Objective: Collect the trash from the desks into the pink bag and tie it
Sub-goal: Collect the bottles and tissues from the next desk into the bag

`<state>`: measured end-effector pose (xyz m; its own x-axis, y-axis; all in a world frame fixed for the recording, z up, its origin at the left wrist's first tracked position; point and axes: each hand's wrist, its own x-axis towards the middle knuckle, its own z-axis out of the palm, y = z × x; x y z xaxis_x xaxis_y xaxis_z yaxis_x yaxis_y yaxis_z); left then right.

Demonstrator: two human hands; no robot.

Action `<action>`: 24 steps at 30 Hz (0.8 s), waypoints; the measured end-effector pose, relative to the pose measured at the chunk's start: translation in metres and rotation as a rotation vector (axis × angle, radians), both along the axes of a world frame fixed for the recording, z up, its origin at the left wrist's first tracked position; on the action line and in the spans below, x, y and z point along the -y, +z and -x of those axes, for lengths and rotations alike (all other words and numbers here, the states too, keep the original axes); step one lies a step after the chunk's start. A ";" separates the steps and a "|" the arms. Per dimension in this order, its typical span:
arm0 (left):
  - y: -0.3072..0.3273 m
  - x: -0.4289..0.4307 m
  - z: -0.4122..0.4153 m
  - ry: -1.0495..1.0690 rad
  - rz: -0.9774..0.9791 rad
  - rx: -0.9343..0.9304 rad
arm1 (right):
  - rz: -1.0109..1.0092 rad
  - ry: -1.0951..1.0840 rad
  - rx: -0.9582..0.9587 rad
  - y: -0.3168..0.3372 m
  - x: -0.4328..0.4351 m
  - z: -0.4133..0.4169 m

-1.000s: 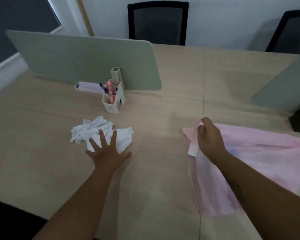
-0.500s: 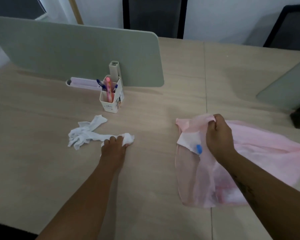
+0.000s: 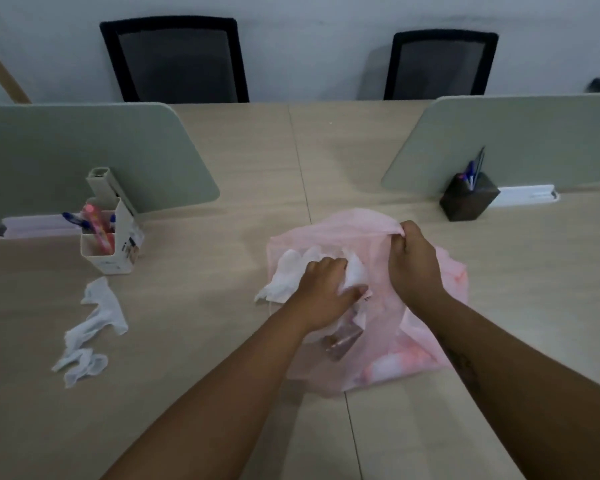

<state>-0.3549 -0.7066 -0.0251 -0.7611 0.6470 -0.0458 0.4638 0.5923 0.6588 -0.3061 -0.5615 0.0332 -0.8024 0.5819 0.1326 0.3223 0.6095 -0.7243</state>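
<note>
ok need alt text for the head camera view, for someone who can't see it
A person's left hand grips crumpled white tissue at the mouth of a pink bag lying on a wooden desk, while the right hand pinches the bag's rim up to hold it open. Loose tissue lies further left on the desk, near a white pen holder.

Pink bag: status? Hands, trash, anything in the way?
Left hand grips tissue wad at the bag mouth. Right hand pinches the bag rim up. Loose tissue on the desk, left of the bag; nothing between.
</note>
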 end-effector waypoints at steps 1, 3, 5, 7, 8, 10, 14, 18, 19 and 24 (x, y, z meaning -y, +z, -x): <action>-0.001 -0.004 0.001 -0.036 -0.018 0.014 | -0.010 0.005 0.011 0.001 -0.002 -0.001; -0.006 0.000 0.002 -0.042 -0.091 0.046 | -0.030 0.018 0.042 0.000 -0.006 -0.004; -0.013 0.019 0.006 0.032 -0.171 -0.019 | -0.037 0.031 0.063 -0.002 -0.007 -0.005; -0.022 0.048 0.012 0.191 -0.166 -0.211 | -0.043 0.056 0.070 -0.004 -0.004 -0.004; -0.027 0.068 0.015 0.302 -0.132 -0.288 | -0.050 0.074 0.070 -0.006 0.000 -0.002; -0.044 0.112 0.024 0.511 -0.018 -0.370 | -0.068 0.119 0.064 -0.010 0.011 0.003; -0.066 0.199 0.030 0.765 0.406 -0.121 | -0.092 0.221 0.073 -0.026 0.045 0.023; -0.077 0.262 0.023 0.937 0.598 0.042 | -0.095 0.291 0.092 -0.047 0.087 0.041; -0.081 0.273 0.020 0.995 0.582 0.100 | -0.100 0.301 0.095 -0.052 0.097 0.045; -0.095 0.305 0.025 1.108 0.465 0.175 | -0.130 0.370 0.122 -0.072 0.129 0.061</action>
